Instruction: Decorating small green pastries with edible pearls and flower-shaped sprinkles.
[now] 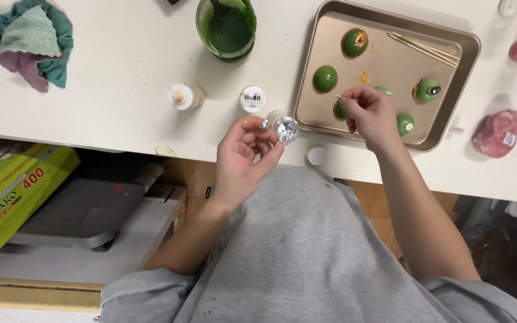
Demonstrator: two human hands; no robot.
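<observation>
Lap: grey sweatshirt (pixel 294 251) is filling the near edge of my view, both forearms reaching out from it.
Left hand: my left hand (pixel 243 158) is curling palm-up over the table edge, fingers half closed around one small clear jar of silver flakes (pixel 283 127), gripping it at the fingertips.
Lid: one white round cap (pixel 316 156) is lying on the table just beside that jar.
Right hand: my right hand (pixel 369 113) is hovering over the tray's near part, thumb and forefinger pinching shut on something tiny and silvery; I cannot tell what.
Tray: one gold baking tray (pixel 462 72) is carrying six green domes (pixel 325 78) that I am counting, two partly hidden by the hand, plus a few thin wooden skewers (pixel 423 49).
Table, farther: two small white bottles (pixel 252 98), one cup of green liquid (pixel 226 27), one bundle of cloths (pixel 31 42).
</observation>
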